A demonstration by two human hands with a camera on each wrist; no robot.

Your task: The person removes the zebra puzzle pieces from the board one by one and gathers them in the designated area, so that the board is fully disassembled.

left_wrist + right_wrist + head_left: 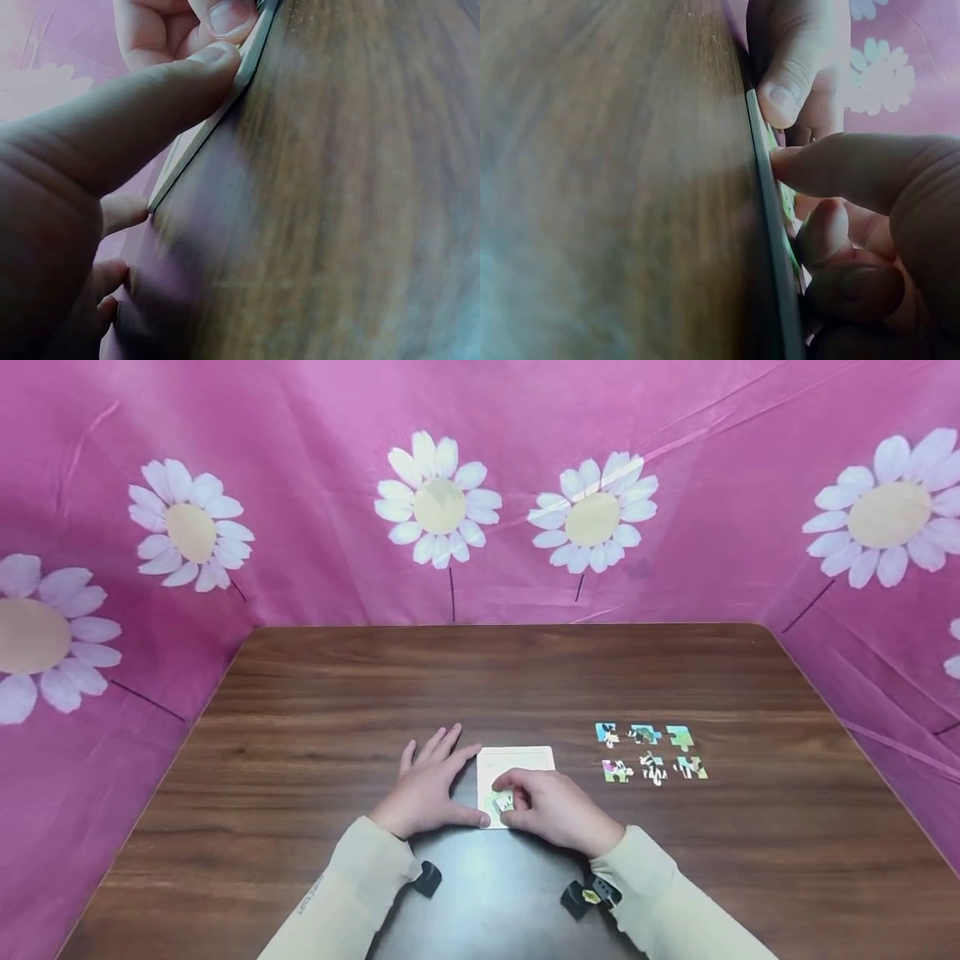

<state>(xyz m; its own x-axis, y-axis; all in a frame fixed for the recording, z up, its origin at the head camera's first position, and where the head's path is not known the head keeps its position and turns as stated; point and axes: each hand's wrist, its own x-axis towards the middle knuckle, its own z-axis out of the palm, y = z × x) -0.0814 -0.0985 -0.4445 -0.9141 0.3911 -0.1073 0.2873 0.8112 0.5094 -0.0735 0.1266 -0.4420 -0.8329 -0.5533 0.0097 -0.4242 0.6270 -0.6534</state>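
Observation:
A small pale puzzle board [525,757] lies flat on the wooden table in the head view. My left hand [429,793] is spread at its left side, the thumb on the near left corner and the index fingertip at the far left one. Over the board's near left part, my right hand [562,810] pinches a green and white jigsaw piece [502,803] between thumb and curled fingers. The right wrist view shows the right thumb [832,169] low against the board's edge, with green printed bits beside it. Part of the piece is hidden by the fingers.
Right of the board, several loose jigsaw pieces lie in two rows, among them a green one [680,737] and a black-and-white one [653,769]. The brown wooden table [337,693] meets a pink flowered cloth [315,568] at its back and sides.

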